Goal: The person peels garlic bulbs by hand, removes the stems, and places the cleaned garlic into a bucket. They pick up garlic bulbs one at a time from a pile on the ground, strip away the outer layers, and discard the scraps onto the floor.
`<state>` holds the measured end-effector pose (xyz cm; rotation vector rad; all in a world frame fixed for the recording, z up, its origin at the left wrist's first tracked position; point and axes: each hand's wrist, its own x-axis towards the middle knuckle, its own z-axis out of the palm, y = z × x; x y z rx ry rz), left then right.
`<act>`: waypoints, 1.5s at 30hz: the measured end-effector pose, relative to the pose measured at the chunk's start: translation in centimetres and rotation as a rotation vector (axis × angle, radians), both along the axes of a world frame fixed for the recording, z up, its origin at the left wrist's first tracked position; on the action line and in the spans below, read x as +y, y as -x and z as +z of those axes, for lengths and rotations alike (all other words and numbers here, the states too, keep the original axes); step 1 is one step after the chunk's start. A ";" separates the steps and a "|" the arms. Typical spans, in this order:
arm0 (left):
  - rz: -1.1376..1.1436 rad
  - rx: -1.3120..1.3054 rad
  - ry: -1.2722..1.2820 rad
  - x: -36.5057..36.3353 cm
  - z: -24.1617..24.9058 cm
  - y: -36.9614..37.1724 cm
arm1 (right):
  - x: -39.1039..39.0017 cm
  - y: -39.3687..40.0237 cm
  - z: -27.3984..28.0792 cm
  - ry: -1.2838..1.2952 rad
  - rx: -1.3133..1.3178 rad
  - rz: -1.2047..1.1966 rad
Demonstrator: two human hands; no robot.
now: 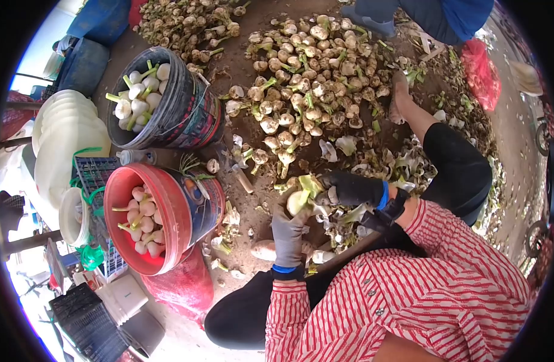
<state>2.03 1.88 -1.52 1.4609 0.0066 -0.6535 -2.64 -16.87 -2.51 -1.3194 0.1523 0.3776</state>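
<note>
My left hand (288,232), in a grey glove, is closed around a garlic bulb (297,203) with a smooth white side showing. A pale green flap of outer skin (312,186) stands out at the bulb's upper right. My right hand (353,189), in a dark glove, is closed with its fingertips at this flap, pressing against the bulb's right side. Whether a tool sits in its fingers is hidden. Just beyond both hands spreads a large heap of unpeeled garlic bulbs (313,78), brown with soil. Peeled-off skins (403,163) lie under and beyond my right hand.
At left stand a red bucket (115,199) and a black bucket (117,136), both holding cleaned white bulbs. A red mesh sack (180,289) lies below them. Crates (83,320) and stacked white tubs (68,145) line the far left. Another person's leg (373,24) shows at the top.
</note>
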 end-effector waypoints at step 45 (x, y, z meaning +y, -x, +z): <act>0.023 -0.095 -0.133 -0.5 3.0 -0.5 | 1.8 1.0 -0.6 -0.385 0.098 -0.152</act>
